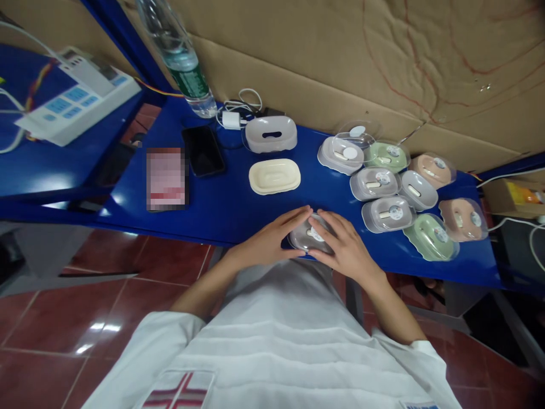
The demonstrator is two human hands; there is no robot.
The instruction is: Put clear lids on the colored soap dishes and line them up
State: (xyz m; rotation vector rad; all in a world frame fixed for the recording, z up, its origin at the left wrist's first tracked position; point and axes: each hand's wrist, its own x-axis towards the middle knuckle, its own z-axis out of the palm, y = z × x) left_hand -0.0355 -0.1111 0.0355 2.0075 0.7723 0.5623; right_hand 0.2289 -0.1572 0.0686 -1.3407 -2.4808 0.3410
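Held a rounded grey box (300, 237), clear plastic-topped, between left grip (272, 236) and right grip (348, 247) along worktop (204, 216) front edge; faced a smooth, shallow cream tray (275, 179).

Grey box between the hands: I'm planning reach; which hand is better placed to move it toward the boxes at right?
Probably the right hand: it's nearer the clustered boxes; the left hand is across the grey box from them.

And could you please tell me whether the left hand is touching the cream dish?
Apart: the head view shows a strip of blue tabletop between the left hand and the near edge of the cream dish.
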